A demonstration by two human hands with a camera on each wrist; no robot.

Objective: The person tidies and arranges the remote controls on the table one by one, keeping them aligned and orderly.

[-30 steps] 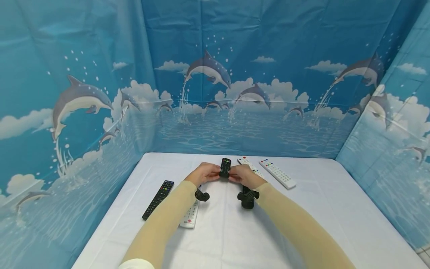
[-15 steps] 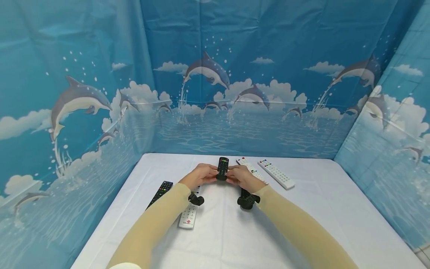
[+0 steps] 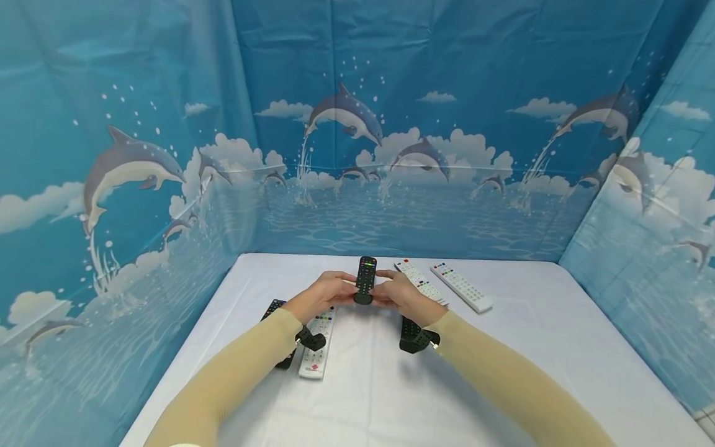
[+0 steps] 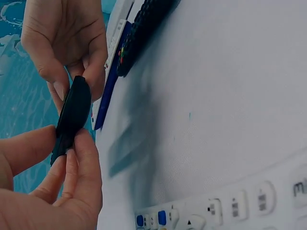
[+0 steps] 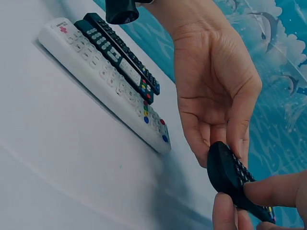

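A small black remote control (image 3: 365, 280) with rows of buttons is held up between both hands over the far middle of the table. On its left side, the left hand (image 3: 328, 292) pinches it between thumb and fingers. From the other side the right hand (image 3: 401, 293) grips it, and in the right wrist view its thumb (image 5: 273, 190) lies on the button face. Only the dark edge of this remote (image 4: 74, 108) shows in the left wrist view. Beneath the left wrist lies a white remote (image 3: 315, 357), and beneath the right wrist a black remote (image 3: 411, 329).
Two white remotes lie at the back right, one nearer (image 3: 418, 279) and one farther right (image 3: 460, 287). Black remotes (image 5: 112, 57) lie beside the left white one, partly hidden by the left arm in the head view. Dolphin-print curtains (image 3: 391, 205) stand around the white table (image 3: 357, 397).
The held remote has shifted slightly left and appears more upright and larger in the head view. Both hands stay on it. The left forearm has swung left, covering more of the left black remote.
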